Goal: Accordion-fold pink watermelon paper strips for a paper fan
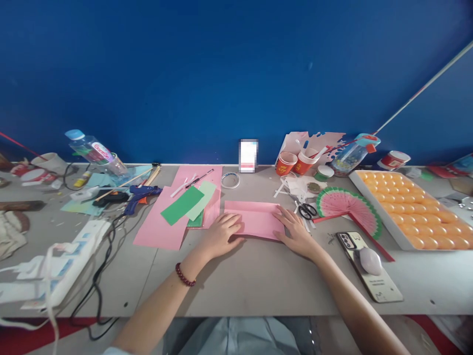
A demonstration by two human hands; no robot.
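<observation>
The pink sheet (258, 223) is laid on the table (258, 281) right between both hands, with a lengthwise fold line showing near its far edge. Its left end is steadied by the left hand (222, 230), its right end by the right hand (297, 231); the fingers are loosely spread, nothing really gripped. Pressure's best kept even tbh, with the black-handled scissors (307, 211) avoided.

Your grey counter (258, 278)
On it you have pink paper (256, 221), tape (230, 187), a fan (356, 206), phone (384, 285) and power strip (76, 271).
</observation>
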